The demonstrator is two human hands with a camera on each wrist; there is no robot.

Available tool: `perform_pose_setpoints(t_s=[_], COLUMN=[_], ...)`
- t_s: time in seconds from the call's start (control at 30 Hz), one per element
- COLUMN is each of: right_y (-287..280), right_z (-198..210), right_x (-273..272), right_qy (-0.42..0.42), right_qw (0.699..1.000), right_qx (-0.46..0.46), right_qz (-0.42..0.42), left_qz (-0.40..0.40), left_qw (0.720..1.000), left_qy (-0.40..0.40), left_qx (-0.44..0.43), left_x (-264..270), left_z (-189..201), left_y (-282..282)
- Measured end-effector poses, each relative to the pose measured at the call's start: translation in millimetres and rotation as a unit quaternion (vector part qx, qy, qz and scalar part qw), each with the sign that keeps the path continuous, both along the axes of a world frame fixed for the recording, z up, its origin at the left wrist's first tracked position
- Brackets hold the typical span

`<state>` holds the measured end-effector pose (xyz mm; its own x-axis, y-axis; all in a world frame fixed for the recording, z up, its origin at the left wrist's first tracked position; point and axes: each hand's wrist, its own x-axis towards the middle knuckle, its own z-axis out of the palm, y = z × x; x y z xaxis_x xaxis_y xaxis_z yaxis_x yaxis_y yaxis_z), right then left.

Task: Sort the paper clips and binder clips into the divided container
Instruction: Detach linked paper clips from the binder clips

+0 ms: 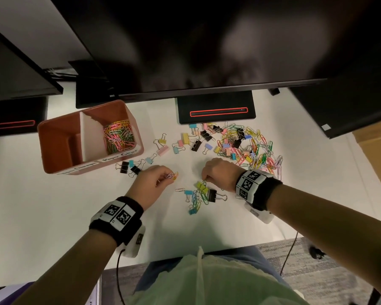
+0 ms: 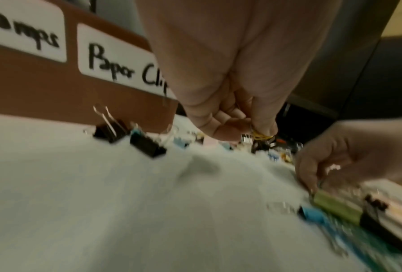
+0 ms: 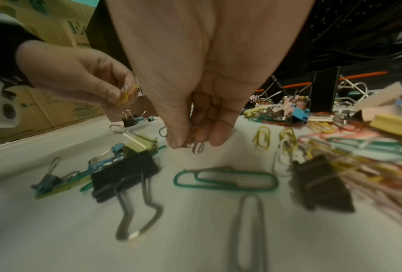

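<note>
White counter [image 1: 53, 205]. Left hand [image 1: 151, 182] pinches paper clips [image 1: 173, 175]; container [image 1: 59, 137] lies up-left, nearer it. Right hand [image 1: 218, 172] pinches clips too, farther off.

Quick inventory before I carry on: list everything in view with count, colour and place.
container: one, brown, two compartments, far left on the desk.
sorted paper clips: many, mixed colours, in the container's right compartment; the left compartment shows no clips.
big pile: many paper clips and binder clips, mixed colours, far right of centre.
small pile: several clips, blue, green, yellow, black, between the hands.
black binder clips: two, beside the container's near side.
desk: one, white.
monitors: black, along the far edge.
monitor stand: one, black with red outline, behind the big pile.
left hand: pinches a few paper clips, yellow and pale.
right hand: fingertips pinch clips at the small pile.
</note>
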<state>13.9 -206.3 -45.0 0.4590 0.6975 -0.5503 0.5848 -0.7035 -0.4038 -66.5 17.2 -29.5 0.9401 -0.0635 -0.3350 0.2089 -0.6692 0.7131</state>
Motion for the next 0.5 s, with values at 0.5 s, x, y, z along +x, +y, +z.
perform_pose_setpoints(t_s=[0.5], right_y=[199], right_z=[88], right_x=[50], right_qy=[-0.050], right_qw=[0.978], right_qx=[0.189], right_qz=[-0.076], left_qz=[0.170], left_qw=[0.967], left_qy=[-0.067], left_qx=[0.178], left_x=[44], left_z=[81], left_y=[104])
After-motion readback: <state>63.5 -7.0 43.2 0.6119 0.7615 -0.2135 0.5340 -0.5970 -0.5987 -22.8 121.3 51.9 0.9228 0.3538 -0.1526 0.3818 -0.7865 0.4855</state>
